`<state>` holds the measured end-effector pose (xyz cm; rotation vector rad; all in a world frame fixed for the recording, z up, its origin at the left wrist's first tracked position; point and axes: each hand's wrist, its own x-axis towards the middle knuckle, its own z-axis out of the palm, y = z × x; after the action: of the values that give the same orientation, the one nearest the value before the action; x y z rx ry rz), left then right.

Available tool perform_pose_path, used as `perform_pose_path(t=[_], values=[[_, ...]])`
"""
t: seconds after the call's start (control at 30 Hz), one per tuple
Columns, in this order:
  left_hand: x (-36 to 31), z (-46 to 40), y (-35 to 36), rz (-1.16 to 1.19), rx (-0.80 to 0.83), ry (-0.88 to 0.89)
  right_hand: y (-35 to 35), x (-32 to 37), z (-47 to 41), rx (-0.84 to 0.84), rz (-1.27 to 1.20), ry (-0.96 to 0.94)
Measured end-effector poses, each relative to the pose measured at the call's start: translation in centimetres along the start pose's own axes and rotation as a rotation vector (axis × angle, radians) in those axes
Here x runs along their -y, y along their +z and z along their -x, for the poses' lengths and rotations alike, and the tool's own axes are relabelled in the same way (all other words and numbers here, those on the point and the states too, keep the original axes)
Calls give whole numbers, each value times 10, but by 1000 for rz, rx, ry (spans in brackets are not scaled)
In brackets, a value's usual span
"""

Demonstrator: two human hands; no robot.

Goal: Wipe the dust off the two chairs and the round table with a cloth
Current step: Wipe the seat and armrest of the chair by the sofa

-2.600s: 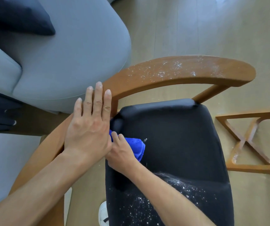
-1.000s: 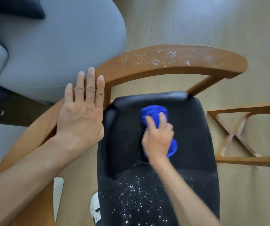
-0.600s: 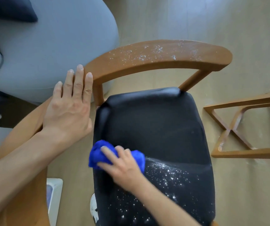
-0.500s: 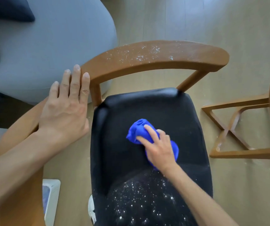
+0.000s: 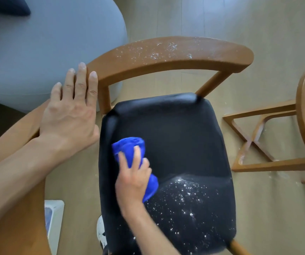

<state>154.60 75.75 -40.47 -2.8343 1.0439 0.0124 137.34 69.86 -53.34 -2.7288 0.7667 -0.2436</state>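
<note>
Your right-hand fingers press the bunched blue cloth onto the black seat, centre-left of frame. Your left hand lies flat, fingers extended, on the chair's dusty wooden rail. No legible writing.

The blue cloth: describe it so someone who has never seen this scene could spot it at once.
Find the wooden chair with the black seat in the middle of the view. On the seat's left side, the right hand presses down a bunched cloth. It is the only bright blue thing there, beside white dust specks.
</note>
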Motion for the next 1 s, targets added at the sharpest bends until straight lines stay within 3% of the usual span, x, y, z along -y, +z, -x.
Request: perform_pose_path(t=[0.13,0.23,0.3,0.4,0.53,0.63,0.7,0.8,0.9,1.0], values=[[2,-2,3,16,-20,15,-6,0,27,99,-59,-260],[4,-2,6,30,-28,19,-19,-38,28,184,-22,-531],[7,-3,11,36,-13,29,-29,-84,15,157,47,-594],[10,-5,14,45,55,34,-53,-186,-21,21,125,-370],[11,-4,17,46,92,29,-88,-270,-33,-65,156,134],[11,-4,18,52,72,21,-79,-247,-33,-166,113,423],[8,-4,17,79,35,31,-63,-207,-30,-216,138,446],[5,-3,13,112,-10,-1,-31,-121,-10,-201,105,290],[4,-1,8,80,-47,-4,-10,-29,29,-12,-33,131],[4,-2,6,55,-56,20,-5,7,59,120,-68,-107]])
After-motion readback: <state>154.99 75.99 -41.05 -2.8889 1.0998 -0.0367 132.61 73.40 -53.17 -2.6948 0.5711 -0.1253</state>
